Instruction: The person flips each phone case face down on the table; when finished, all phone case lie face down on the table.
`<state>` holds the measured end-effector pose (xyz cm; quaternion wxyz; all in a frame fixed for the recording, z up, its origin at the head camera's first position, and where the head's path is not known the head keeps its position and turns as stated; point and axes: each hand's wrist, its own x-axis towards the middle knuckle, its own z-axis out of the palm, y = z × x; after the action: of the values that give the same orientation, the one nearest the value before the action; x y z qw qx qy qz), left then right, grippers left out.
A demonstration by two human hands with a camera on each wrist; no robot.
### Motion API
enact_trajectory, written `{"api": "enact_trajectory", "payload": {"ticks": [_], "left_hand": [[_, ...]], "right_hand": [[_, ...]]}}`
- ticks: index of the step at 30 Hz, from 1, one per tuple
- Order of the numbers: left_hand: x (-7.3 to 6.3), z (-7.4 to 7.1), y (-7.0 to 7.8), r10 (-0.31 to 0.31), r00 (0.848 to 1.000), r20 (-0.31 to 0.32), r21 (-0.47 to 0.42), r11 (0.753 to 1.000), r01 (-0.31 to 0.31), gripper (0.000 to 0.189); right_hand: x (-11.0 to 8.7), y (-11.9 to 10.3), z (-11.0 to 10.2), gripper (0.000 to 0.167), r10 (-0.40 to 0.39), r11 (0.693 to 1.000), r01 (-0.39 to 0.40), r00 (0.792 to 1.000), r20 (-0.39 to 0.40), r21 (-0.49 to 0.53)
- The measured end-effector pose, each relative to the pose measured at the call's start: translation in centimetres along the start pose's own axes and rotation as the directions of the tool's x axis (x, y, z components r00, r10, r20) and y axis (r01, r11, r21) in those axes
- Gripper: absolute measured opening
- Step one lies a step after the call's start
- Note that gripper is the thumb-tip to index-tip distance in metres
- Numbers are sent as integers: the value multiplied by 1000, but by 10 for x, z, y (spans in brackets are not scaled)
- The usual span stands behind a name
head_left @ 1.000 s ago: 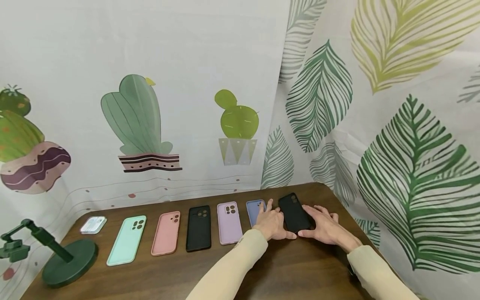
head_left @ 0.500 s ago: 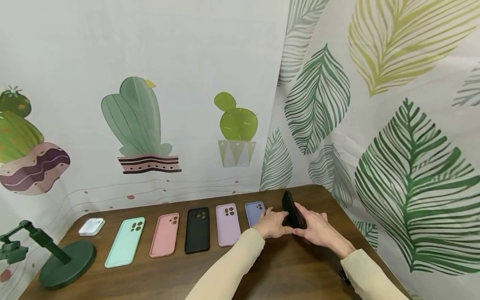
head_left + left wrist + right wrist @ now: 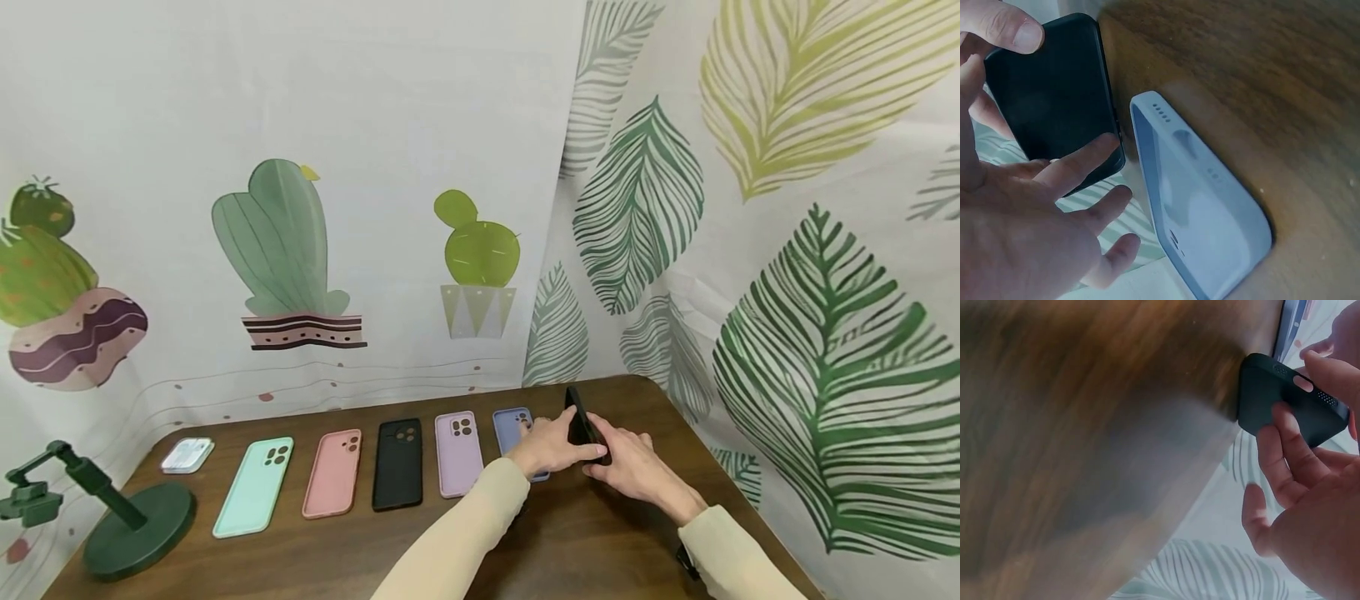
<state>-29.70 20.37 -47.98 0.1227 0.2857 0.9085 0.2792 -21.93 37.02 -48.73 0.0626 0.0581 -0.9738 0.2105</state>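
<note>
A black phone case stands tilted on its long edge at the right of the table, between both hands. Its inner side faces the left hand, whose thumb and index finger grip it. The right hand holds it from the other side, with fingertips against its back in the right wrist view, where the end with the port cutout shows. A blue phone case lies beside the left hand, partly hidden by that hand in the head view.
Left along the wooden table lie a lilac case, another black case, a pink case and a mint case. Farther left are a small white item and a green stand. Printed cloth hangs behind and at the right.
The black phone case lay flat with its inner side up; it has been tipped up onto its edge. The left hand has moved onto it, and the right hand has shifted slightly left.
</note>
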Motion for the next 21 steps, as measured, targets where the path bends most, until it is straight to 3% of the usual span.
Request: {"api": "enact_trajectory", "payload": {"ticks": [5, 9, 14, 17, 21], "left_hand": [[1, 1, 0, 9, 999, -39, 63, 998, -7, 102], [2, 1, -2, 23, 998, -64, 125, 992, -15, 97], [0, -1, -5, 19, 997, -74, 101, 995, -11, 98], [1, -2, -8, 37, 997, -75, 96, 995, -29, 100], [2, -1, -11, 92, 991, -96, 160, 984, -76, 103]], "right_hand": [[2, 3, -1, 86, -10, 1000, 10, 1000, 29, 15], [6, 8, -2, 93, -5, 998, -2, 995, 103, 62], [14, 17, -5, 101, 16, 994, -38, 979, 203, 104], [18, 26, -6, 100, 10, 984, -52, 971, 239, 169], [23, 38, -3, 99, -6, 956, -78, 958, 285, 283]]}}
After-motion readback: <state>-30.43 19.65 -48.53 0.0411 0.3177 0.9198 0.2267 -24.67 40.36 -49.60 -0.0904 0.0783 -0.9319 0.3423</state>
